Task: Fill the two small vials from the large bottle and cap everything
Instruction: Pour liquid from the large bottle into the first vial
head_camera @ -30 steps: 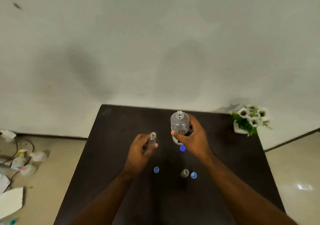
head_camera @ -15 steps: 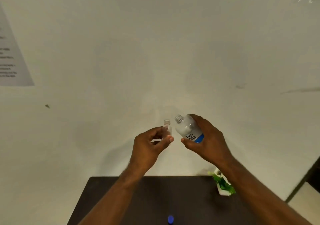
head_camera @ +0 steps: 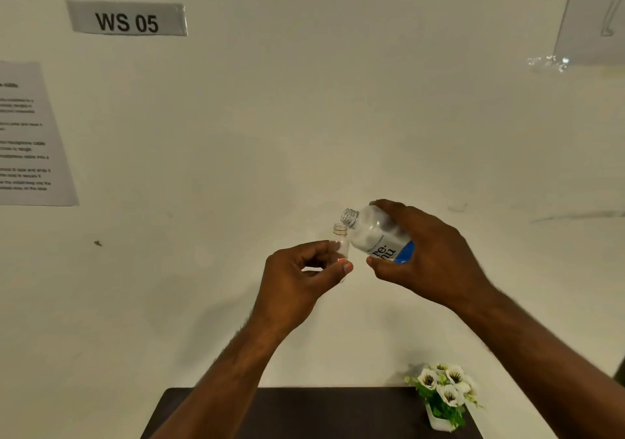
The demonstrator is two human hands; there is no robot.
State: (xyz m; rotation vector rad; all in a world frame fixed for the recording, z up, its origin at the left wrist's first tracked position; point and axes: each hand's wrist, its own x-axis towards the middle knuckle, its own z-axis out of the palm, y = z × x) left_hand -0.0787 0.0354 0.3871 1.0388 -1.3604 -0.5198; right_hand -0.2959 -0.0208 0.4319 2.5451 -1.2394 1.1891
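Note:
My left hand pinches a small clear vial upright in front of the wall, its mouth uncapped. My right hand grips the large clear bottle with the blue and white label. The bottle is tilted to the left, and its open neck sits just above and to the right of the vial's mouth. Both are held well above the dark table. The second vial and the blue caps are out of view below the frame.
A small white pot of white flowers stands at the table's back right corner. On the wall hang a "WS 05" sign and a printed sheet.
Both hands lifted the vial and bottle off the table to chest height. The bottle went from upright to tilted left, neck close over the vial. The view tipped upward, hiding the table's items.

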